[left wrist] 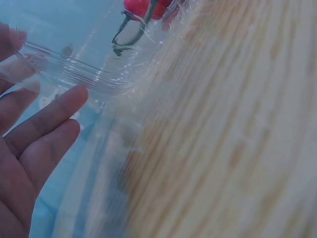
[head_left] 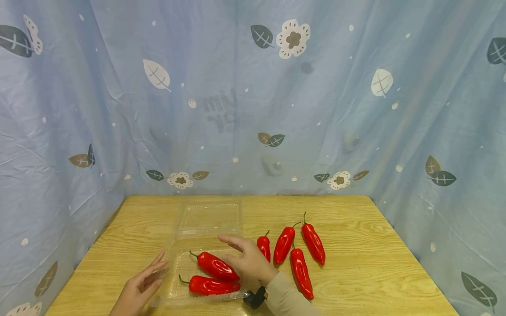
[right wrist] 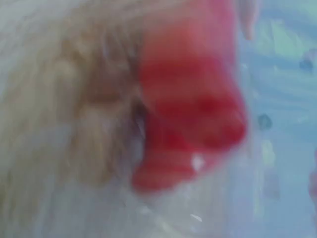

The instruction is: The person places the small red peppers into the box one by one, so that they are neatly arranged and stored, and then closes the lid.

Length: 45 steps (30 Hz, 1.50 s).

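A clear plastic clamshell box (head_left: 171,287) lies with its lid (head_left: 209,218) folded back on the table. Two red chili peppers, an upper one (head_left: 215,265) and a lower one (head_left: 213,285), rest inside with green stems pointing left. My left hand (head_left: 138,285) is at the box's left edge, fingers loosely extended; in the left wrist view fingertips (left wrist: 74,99) lie by the ribbed plastic rim. Over the box's right side is my right hand (head_left: 249,260), fingers extended, beside the upper pepper's tip and holding nothing visible. Blurred red peppers (right wrist: 193,109) fill the right wrist view's middle.
Several more red peppers lie right of the box, including one (head_left: 284,245), a far-right one (head_left: 313,243) and a nearer one (head_left: 301,273); another (head_left: 264,246) is partly hidden behind my right hand. A blue patterned curtain (head_left: 237,87) surrounds the wooden table (head_left: 363,263).
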{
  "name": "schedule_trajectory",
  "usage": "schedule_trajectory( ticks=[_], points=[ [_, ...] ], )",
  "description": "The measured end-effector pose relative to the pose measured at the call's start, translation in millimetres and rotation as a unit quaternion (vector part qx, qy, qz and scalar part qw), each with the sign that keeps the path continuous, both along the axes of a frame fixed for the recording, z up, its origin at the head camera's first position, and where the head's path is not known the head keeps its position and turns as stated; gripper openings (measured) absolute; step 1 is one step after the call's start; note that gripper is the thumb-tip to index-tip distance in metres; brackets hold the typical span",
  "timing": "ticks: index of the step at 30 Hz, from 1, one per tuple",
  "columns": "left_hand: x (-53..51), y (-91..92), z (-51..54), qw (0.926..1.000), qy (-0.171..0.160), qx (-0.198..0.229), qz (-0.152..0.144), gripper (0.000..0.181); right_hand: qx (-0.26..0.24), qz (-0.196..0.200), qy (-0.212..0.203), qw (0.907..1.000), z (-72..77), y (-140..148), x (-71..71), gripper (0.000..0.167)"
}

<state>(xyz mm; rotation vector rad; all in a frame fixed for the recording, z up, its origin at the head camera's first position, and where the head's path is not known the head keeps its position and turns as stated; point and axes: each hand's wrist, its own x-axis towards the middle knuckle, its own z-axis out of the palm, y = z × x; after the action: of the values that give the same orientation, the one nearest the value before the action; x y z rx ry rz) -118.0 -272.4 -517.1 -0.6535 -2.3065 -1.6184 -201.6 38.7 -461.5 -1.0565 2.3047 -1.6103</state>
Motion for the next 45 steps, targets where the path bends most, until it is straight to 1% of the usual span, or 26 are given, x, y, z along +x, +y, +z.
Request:
schedule_trajectory(
  ticks=[3,6,11,15,21,26,30,34,37,41,45],
  points=[
    [0.3,0.2,0.7,1.0,-0.006,0.001,0.0,0.042,-0.014,-0.016,0.021,0.9995,6.2,12,-1.5,0.045],
    [0.3,0.1,1.0,0.9999,-0.013,-0.003,0.005,0.041,-0.023,-0.043,0.038,0.9981,10.3,25,-4.4,0.046],
    [0.2,0.1,0.5,0.9997,-0.014,-0.012,0.014,0.041,-0.033,-0.096,0.023,0.9946,15.0,51,-8.3,0.049],
    [0.8,0.7,0.1,0.9997,-0.012,-0.014,0.015,0.042,-0.053,-0.119,0.03,0.991,18.6,71,-10.5,0.05],
    [2.0,0.6,1.6,0.9994,-0.019,-0.019,0.024,0.041,-0.062,-0.16,0.013,0.9851,21.5,99,-12.5,0.05],
    [1.2,0.0,0.6,0.9988,-0.028,-0.026,0.032,0.041,-0.062,-0.185,0.03,0.9804,18.8,122,-14.2,0.049],
    [1.0,0.5,-0.3,0.9989,-0.025,-0.023,0.031,0.041,-0.061,-0.207,0.03,0.9759,16.3,139,-13.9,0.049],
    [1.9,1.6,-0.5,0.9993,-0.022,-0.016,0.025,0.041,-0.054,-0.243,0.026,0.9682,13.0,155,-14.2,0.048],
    [1.9,1.7,-0.7,0.9995,-0.019,-0.015,0.021,0.041,-0.049,-0.264,0.018,0.963,10.0,164,-14.8,0.047],
    [1.8,1.7,0.2,0.9995,-0.014,-0.018,0.02,0.042,-0.053,-0.279,-0.002,0.9588,4.9,174,-15.8,0.049],
    [2.0,1.7,1.7,0.9992,-0.019,-0.022,0.028,0.041,-0.056,-0.288,-0.017,0.9558,-1.6,182,-17.7,0.051]
  ],
)
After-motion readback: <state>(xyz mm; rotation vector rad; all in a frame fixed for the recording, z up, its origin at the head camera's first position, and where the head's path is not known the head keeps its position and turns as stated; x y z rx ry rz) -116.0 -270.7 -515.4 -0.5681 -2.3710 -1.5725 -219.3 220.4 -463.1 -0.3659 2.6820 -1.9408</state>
